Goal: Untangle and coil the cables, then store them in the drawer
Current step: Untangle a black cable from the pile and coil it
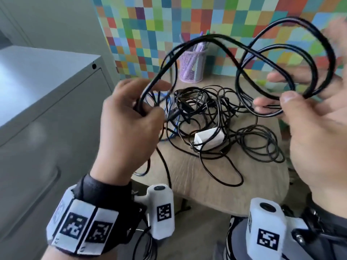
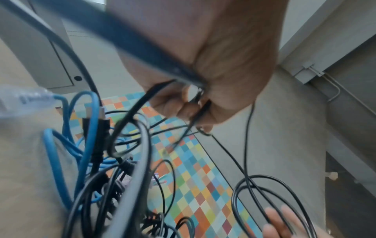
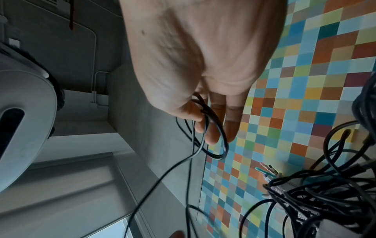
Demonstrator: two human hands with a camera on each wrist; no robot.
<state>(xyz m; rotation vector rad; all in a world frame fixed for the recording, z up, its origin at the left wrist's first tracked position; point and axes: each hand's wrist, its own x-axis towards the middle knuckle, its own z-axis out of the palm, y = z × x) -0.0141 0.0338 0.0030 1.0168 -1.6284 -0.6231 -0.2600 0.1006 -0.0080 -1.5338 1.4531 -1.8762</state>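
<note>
Your left hand (image 1: 129,117) curls round one end of the thick black looped cable (image 1: 221,37); your right hand (image 1: 308,117) pinches its coils, above the tangled cable heap (image 1: 212,113) on the round wooden counter (image 1: 197,184).

Two hands show, the left hand (image 1: 129,117) and the right hand (image 1: 309,128), along with one tangled pile of black cables (image 1: 216,109) too knotted to count, one blue cable (image 1: 171,107), one white adapter (image 1: 207,138) and one mesh pen cup (image 1: 193,65).
</note>
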